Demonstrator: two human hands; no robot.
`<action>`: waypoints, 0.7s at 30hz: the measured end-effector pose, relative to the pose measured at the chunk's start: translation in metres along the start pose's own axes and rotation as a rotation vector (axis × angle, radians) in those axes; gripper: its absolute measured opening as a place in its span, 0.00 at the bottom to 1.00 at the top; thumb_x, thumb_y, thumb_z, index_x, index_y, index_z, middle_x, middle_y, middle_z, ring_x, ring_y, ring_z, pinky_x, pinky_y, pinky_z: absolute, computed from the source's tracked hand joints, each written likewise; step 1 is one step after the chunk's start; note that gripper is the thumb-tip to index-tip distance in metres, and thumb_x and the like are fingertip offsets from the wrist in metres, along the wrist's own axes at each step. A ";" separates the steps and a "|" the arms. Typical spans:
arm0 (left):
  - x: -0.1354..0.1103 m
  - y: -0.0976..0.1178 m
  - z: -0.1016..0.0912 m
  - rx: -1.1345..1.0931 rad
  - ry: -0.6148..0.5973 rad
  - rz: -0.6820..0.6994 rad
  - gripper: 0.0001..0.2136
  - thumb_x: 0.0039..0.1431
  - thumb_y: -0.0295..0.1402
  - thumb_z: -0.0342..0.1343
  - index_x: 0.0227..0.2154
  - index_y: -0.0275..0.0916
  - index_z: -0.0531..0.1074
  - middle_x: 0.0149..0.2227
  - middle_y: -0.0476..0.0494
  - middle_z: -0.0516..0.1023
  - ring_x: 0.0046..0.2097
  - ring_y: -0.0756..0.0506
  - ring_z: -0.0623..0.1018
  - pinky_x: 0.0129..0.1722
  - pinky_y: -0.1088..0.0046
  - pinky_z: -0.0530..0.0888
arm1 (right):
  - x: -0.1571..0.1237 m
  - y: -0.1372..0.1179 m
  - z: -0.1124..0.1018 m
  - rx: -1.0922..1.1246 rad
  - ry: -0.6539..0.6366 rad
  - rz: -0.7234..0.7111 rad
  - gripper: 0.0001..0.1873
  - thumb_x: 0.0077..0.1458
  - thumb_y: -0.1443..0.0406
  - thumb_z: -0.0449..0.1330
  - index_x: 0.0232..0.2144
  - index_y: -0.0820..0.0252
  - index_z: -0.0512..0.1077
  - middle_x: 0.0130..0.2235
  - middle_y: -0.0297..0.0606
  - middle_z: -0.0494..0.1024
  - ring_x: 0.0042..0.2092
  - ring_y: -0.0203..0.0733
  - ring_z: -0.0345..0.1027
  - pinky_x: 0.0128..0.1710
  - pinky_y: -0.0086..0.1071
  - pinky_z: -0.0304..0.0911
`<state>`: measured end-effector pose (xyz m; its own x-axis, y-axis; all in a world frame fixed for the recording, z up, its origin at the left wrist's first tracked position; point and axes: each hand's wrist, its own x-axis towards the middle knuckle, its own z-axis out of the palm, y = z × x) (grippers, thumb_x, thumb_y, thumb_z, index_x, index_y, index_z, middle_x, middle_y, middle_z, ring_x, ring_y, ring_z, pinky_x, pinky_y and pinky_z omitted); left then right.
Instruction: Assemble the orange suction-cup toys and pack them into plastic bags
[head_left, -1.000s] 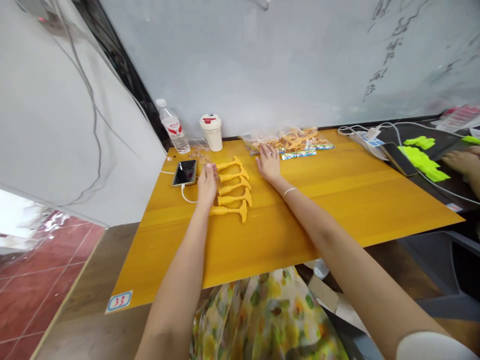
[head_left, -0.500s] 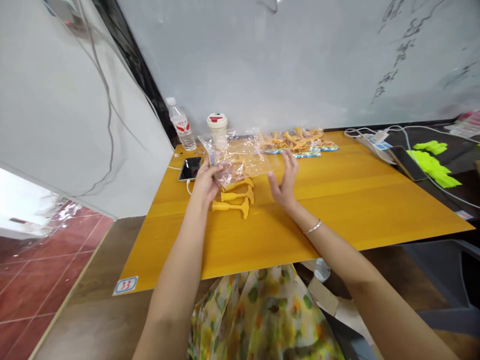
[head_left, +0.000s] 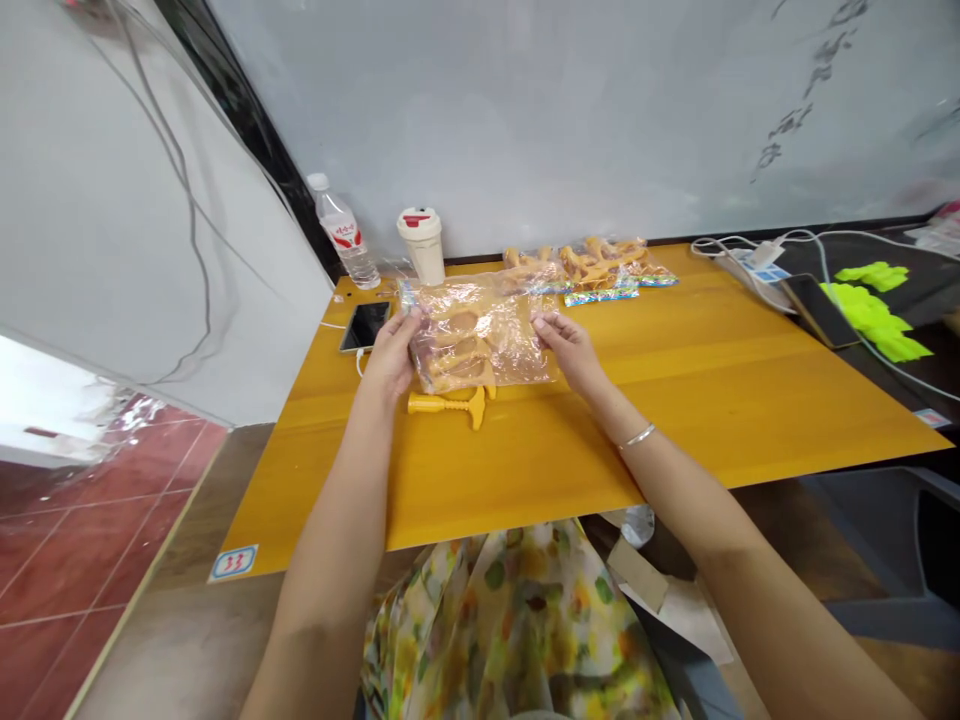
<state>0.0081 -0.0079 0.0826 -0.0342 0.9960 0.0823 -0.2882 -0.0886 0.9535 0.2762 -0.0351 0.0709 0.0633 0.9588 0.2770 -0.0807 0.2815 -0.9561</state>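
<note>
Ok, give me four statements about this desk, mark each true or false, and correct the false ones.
1. The left hand and the right hand both hold a clear plastic bag. True.
2. The bangle is on the left wrist. False: it is on the right wrist.
3. A yellow T-shaped plastic piece lies on the desk just below the bag. True.
4. The phone has no cable running to it. False: a white cable runs to it.
</note>
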 end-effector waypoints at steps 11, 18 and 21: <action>0.013 -0.004 -0.007 -0.089 0.261 0.277 0.23 0.41 0.47 0.74 0.31 0.41 0.68 0.29 0.54 0.76 0.28 0.53 0.75 0.32 0.77 0.74 | 0.002 0.006 -0.002 -0.067 0.038 -0.023 0.22 0.49 0.45 0.68 0.30 0.56 0.73 0.23 0.27 0.67 0.26 0.31 0.57 0.28 0.28 0.56; -0.008 0.026 -0.026 0.084 0.326 0.214 0.17 0.49 0.41 0.70 0.33 0.38 0.69 0.27 0.53 0.75 0.29 0.51 0.77 0.32 0.75 0.75 | -0.005 0.010 0.007 -0.131 -0.029 0.003 0.26 0.53 0.40 0.63 0.30 0.56 0.70 0.22 0.27 0.67 0.25 0.31 0.56 0.28 0.29 0.55; -0.048 0.038 -0.060 0.183 0.372 0.135 0.14 0.53 0.38 0.68 0.35 0.37 0.70 0.23 0.55 0.73 0.25 0.51 0.74 0.29 0.76 0.75 | -0.017 0.012 0.018 -0.198 -0.186 -0.007 0.26 0.59 0.40 0.56 0.32 0.57 0.72 0.24 0.30 0.69 0.27 0.34 0.59 0.31 0.30 0.58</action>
<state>-0.0590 -0.0600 0.0972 -0.4116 0.9018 0.1319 -0.0839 -0.1816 0.9798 0.2563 -0.0469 0.0566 -0.1222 0.9525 0.2788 0.1159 0.2927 -0.9492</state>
